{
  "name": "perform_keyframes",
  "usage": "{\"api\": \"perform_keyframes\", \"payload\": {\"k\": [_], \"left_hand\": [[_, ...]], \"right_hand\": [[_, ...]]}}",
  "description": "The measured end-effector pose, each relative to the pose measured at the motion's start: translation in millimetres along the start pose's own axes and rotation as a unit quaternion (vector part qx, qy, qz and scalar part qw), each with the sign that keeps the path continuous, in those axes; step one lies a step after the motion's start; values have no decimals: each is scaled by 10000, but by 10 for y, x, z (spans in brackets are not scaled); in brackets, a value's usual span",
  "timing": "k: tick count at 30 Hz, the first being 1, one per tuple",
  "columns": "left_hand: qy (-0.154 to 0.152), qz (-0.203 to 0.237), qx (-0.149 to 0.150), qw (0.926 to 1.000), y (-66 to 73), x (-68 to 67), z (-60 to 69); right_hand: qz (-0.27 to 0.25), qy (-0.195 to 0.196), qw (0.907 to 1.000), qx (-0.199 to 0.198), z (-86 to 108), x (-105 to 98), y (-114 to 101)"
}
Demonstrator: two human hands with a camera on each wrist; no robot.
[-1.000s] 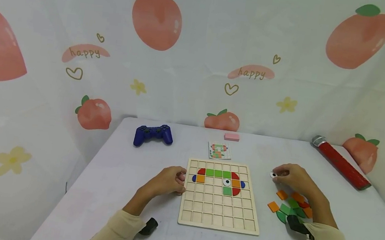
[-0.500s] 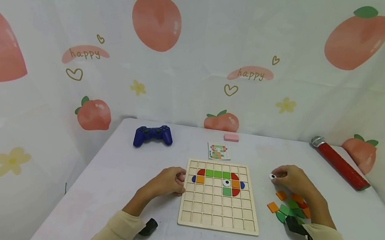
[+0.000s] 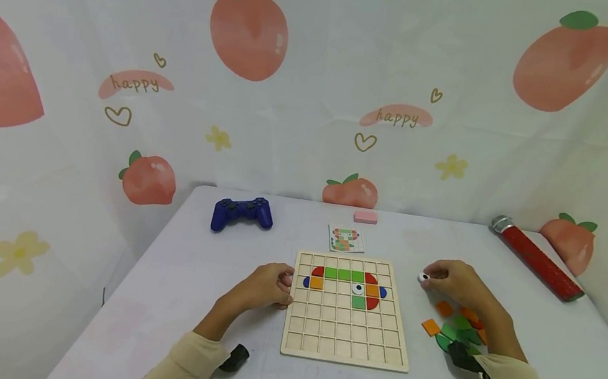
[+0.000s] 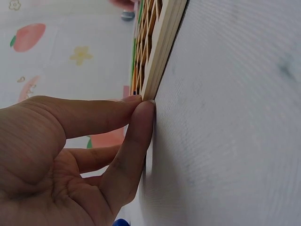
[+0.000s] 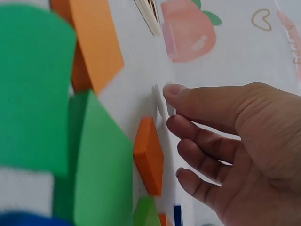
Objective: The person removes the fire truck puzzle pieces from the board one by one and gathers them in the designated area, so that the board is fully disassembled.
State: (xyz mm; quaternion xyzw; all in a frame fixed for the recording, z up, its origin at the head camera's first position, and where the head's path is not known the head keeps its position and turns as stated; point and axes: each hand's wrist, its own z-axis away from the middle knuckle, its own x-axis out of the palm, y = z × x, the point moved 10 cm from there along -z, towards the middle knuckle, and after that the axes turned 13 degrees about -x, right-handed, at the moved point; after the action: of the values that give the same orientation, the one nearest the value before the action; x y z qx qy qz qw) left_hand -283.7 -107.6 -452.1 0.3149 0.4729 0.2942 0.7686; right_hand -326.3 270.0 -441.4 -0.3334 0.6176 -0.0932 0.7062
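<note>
A wooden grid board (image 3: 321, 328) lies on the table, its upper rows bearing red, green, orange and blue tiles and one round eye tile (image 3: 358, 289). My left hand (image 3: 265, 286) pinches the board's left edge between thumb and finger, as the left wrist view shows at the board's side (image 4: 164, 44). To the right of the board, my right hand (image 3: 459, 282) holds a second white eye tile (image 3: 423, 278) between thumb and index finger. In the right wrist view that tile (image 5: 170, 109) is seen edge-on, slightly off the table.
Loose orange, green and red tiles (image 3: 451, 331) lie below the right hand. Behind the board are a pattern card (image 3: 346, 239) and a pink block (image 3: 365, 217). A blue game controller (image 3: 242, 212) stands back left, a red microphone (image 3: 538, 257) back right.
My right hand has moved a little left, toward the board, carrying the eye tile. The left hand and the board have stayed in place.
</note>
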Motion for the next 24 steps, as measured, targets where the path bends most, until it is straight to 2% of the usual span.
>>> {"api": "perform_keyframes", "payload": {"k": [6, 12, 24], "left_hand": [[17, -58, 2, 10000, 6, -8, 2], [16, -91, 86, 9999, 8, -11, -2], [27, -163, 120, 9998, 11, -8, -12]], "right_hand": [[-90, -23, 9998, -173, -72, 72, -153], [-125, 25, 9985, -527, -143, 133, -381], [-334, -157, 9939, -1039, -302, 392, -801]]}}
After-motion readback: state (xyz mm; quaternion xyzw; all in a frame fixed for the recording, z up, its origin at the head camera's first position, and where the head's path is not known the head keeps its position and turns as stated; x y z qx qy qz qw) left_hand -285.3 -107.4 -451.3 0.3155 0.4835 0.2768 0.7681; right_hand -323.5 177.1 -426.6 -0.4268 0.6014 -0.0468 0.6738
